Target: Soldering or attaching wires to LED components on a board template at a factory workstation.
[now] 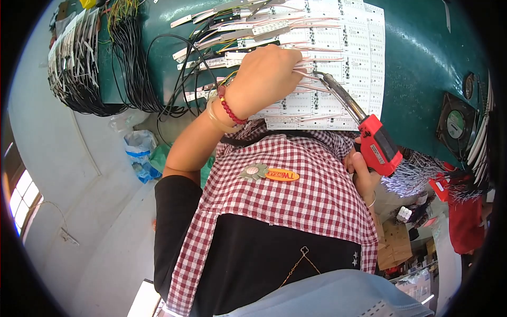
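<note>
My right hand (363, 170) is wrapped round the red and black handle of a soldering iron (376, 140). The iron's metal barrel slants up to the left, and its tip rests at or just above a white circuit board sheet (364, 58). Close to the tip, my left hand (270, 74) is closed over the sheet in a pinch on a thin pinkish wire (307, 73); the fingertips are partly hidden behind the hand. Several narrow LED strips (211, 39) with thin wires lie across the sheet's left side, and black cables (182, 58) loop beside my left wrist.
A green work table (417, 63) carries everything. At its left hang bundles of black cable (134, 63) and stacked strips (74, 63). On the right are a black fan (455, 122), white cables (479, 137) and a bunch of pale wires (414, 174). Blue plastic bags (141, 153) sit below the left edge.
</note>
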Available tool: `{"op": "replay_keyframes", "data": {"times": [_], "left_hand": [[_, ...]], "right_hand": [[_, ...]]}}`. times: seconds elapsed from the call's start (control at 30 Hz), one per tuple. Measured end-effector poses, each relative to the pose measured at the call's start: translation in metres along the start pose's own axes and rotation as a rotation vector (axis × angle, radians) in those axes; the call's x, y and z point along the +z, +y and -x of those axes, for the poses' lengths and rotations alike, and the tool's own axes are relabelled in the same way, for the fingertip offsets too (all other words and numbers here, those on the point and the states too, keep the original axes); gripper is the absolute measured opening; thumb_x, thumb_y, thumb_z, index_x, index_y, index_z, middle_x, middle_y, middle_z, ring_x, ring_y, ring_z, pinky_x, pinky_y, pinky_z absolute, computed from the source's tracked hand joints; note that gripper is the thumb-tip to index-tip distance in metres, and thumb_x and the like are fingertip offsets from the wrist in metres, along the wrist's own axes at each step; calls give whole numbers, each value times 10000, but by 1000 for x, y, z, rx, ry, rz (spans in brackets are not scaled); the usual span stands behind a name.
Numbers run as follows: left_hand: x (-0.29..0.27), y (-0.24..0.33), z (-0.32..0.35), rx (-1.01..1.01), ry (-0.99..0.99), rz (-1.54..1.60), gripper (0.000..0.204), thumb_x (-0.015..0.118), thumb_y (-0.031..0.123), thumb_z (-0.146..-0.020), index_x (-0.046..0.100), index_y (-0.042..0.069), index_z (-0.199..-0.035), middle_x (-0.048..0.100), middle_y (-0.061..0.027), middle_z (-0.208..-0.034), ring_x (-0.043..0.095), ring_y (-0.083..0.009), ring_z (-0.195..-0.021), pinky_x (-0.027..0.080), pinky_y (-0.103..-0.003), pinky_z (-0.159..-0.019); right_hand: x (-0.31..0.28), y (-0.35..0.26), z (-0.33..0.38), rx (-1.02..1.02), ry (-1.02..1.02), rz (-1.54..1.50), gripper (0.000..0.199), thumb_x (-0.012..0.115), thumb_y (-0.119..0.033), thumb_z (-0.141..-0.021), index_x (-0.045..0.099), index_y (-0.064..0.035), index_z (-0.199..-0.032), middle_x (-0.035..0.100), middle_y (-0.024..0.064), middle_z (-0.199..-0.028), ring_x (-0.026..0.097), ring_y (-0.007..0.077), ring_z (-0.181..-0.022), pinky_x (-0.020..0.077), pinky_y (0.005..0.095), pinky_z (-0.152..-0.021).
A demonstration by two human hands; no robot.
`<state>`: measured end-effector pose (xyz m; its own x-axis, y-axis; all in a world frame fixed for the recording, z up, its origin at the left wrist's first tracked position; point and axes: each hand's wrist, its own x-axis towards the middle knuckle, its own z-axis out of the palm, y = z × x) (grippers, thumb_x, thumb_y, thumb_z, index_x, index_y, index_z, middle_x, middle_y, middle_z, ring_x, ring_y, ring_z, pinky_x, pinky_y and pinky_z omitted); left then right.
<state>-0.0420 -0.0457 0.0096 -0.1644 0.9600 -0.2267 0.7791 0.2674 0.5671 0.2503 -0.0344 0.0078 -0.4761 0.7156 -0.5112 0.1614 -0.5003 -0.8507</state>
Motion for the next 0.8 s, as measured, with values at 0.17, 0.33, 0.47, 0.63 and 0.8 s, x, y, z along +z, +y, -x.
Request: {"op": "replay_keyframes", "data": {"times": [0.17, 0.33, 0.47, 0.63, 0.8], "left_hand": [[4, -2, -2, -1, 15, -30, 222, 618, 221, -770, 614, 9, -702, 579, -194, -639, 574, -374, -628, 450, -441, -586], [8, -2, -3, -20, 40, -31, 239, 621, 226, -759, 616, 2, -676, 575, -200, -626, 578, -371, -621, 457, -441, -584], [12, -2, -3, -23, 59, -40, 236, 619, 225, -750, 623, 2, -673, 574, -203, -616, 581, -377, -620, 468, -439, -592], [12, 0, -4, -34, 51, -44, 237, 614, 227, -751, 628, 1, -681, 580, -201, -622, 585, -377, -627, 471, -440, -598], [11, 1, -4, -45, 24, -39, 241, 603, 223, -759, 622, -1, -672, 585, -198, -634, 584, -371, -628, 469, -439, -597]], "right_hand": [[-4, 1, 1, -21, -34, -63, 267, 567, -30, -870, 518, 46, -1121, 561, 47, -682, 491, 88, -556, 401, 227, -523], [-8, 1, 0, -23, -68, 57, 181, 571, -28, -865, 549, 35, -1033, 566, 42, -679, 498, 87, -559, 399, 225, -520], [-3, -5, 2, -27, -74, 87, 177, 582, -31, -859, 569, 33, -1024, 579, 36, -705, 506, 83, -574, 403, 222, -531], [0, -8, 9, 37, 61, 68, 283, 565, -58, -864, 481, 32, -1119, 475, 26, -648, 413, 78, -542, 342, 232, -528], [4, -12, 9, 73, 71, 78, 224, 567, -57, -862, 503, 28, -1058, 487, 24, -656, 419, 79, -548, 347, 228, -529]]}}
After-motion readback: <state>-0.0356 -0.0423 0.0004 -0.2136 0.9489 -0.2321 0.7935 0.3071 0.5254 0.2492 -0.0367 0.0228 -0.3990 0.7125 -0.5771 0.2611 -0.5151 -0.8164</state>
